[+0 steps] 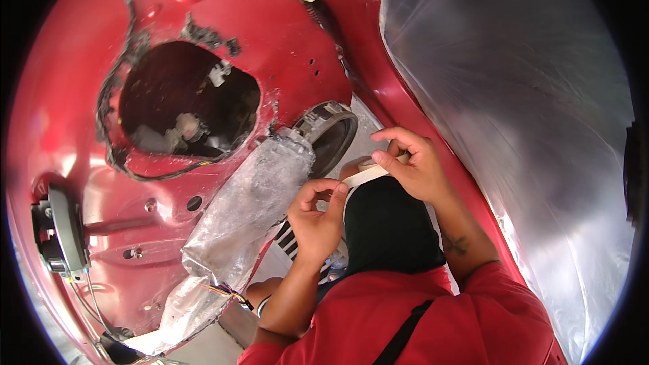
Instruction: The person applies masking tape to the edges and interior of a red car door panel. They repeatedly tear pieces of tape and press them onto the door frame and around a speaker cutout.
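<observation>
A pale strip of masking tape [366,176] is stretched between my two hands, above my dark-clad knee. Its lower end is pinched between the thumb and fingers of my left hand [318,220]. My right hand [416,167] grips the other end, its thumb and fingers bent around it. Part of the tape behind my right fingers is hidden, so I cannot tell how much of the roll is there. Left of my hands, a crumpled clear plastic sheet [247,196] hangs from the red car door [291,47]. A round black speaker [331,138] sits at the door's edge.
The door has a large opening [189,101] with a black sealant rim and a wire along it. A black latch or handle part [64,230] with cables is at the left. Coloured wires [226,290] hang below the plastic. Translucent sheeting [527,128] covers the right side.
</observation>
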A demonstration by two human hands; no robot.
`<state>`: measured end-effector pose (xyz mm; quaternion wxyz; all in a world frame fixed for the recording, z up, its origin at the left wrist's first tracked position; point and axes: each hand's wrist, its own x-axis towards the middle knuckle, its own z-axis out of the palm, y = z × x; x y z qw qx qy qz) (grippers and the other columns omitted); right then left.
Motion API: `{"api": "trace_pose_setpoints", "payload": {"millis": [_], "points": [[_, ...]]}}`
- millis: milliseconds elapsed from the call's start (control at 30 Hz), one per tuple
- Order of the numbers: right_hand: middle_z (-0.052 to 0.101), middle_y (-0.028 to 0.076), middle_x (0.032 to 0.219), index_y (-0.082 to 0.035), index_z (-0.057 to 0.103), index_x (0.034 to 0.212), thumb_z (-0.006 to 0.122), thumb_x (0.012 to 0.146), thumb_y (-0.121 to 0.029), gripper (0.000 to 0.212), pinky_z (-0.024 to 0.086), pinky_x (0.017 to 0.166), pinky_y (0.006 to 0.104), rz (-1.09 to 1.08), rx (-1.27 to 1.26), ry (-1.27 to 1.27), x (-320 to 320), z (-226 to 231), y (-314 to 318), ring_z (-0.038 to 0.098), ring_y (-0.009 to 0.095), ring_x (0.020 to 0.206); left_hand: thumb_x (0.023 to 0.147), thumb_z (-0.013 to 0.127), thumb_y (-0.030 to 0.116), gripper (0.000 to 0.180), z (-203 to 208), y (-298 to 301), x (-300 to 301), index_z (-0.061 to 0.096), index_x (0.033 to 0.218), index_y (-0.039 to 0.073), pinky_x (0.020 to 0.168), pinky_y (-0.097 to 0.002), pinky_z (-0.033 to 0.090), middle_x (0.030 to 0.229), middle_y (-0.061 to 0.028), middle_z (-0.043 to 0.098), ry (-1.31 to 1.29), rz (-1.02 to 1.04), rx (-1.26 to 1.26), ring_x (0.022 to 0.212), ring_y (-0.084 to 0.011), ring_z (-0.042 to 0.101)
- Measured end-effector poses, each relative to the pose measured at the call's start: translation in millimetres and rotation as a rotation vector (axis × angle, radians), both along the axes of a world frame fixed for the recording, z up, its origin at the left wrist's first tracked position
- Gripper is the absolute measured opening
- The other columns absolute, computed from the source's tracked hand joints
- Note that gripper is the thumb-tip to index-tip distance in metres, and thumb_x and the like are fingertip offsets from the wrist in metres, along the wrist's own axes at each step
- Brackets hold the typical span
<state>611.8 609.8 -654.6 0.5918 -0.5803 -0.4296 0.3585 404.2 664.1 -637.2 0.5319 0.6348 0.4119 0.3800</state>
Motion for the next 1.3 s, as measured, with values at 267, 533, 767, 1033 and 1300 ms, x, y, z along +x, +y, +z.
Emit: {"api": "trace_pose_setpoints", "payload": {"millis": [267, 533, 767, 1033, 1300], "points": [[0.066, 0.003, 0.08, -0.005, 0.068, 0.122, 0.072, 0.096, -0.015, 0.028, 0.051, 0.069, 0.031, 0.263, -0.068, 0.109, 7, -22, 0, 0.062, 0.012, 0.074, 0.094, 0.072, -0.001, 0.008, -8, 2, -13, 0.068, 0.1, 0.001, 0.079, -0.0245, 0.049, 0.098, -0.0054, 0.07, 0.075, 0.05, -0.038, 0.086, -0.0089, 0.061], [0.074, 0.013, 0.085, -0.007, 0.064, 0.132, 0.071, 0.095, -0.019, 0.039, 0.054, 0.078, 0.0424, 0.182, -0.008, -0.366, -1, -33, 14, 0.072, 0.03, 0.082, 0.095, 0.072, 0.0, 0.007, -5, 10, -5, 0.067, 0.099, 0.002, 0.082, -0.0253, 0.051, 0.116, -0.0101, 0.07, 0.08, 0.067, -0.095, 0.093, -0.0098, 0.064], [0.074, 0.012, 0.08, -0.012, 0.063, 0.132, 0.069, 0.097, -0.028, 0.039, 0.053, 0.075, 0.0478, 0.175, -0.03, -0.298, 6, -32, 12, 0.071, 0.034, 0.071, 0.093, 0.073, -0.004, 0.008, 14, 8, 6, 0.067, 0.097, -0.002, 0.073, -0.0213, 0.052, 0.087, -0.0076, 0.073, 0.068, 0.105, -0.219, 0.078, -0.0096, 0.067], [0.07, 0.012, 0.074, -0.007, 0.062, 0.125, 0.066, 0.098, -0.014, 0.028, 0.053, 0.062, 0.0384, 0.019, 0.124, -0.041, 36, 1, 5, 0.072, 0.028, 0.067, 0.094, 0.073, -0.004, 0.008, 40, 16, 36, 0.067, 0.099, -0.003, 0.078, -0.0247, 0.055, 0.089, -0.0096, 0.073, 0.0, 0.066, -0.187, 0.082, -0.012, 0.07], [0.067, 0.012, 0.068, -0.008, 0.064, 0.124, 0.067, 0.097, -0.017, 0.028, 0.052, 0.065, 0.0429, -0.045, 0.071, -0.226, 38, -3, 15, 0.07, 0.031, 0.064, 0.094, 0.073, -0.003, 0.007, 49, 21, 50, 0.068, 0.099, -0.003, 0.075, -0.0242, 0.055, 0.088, -0.0077, 0.073, 0.024, 0.038, -0.134, 0.081, -0.0118, 0.07]]}}
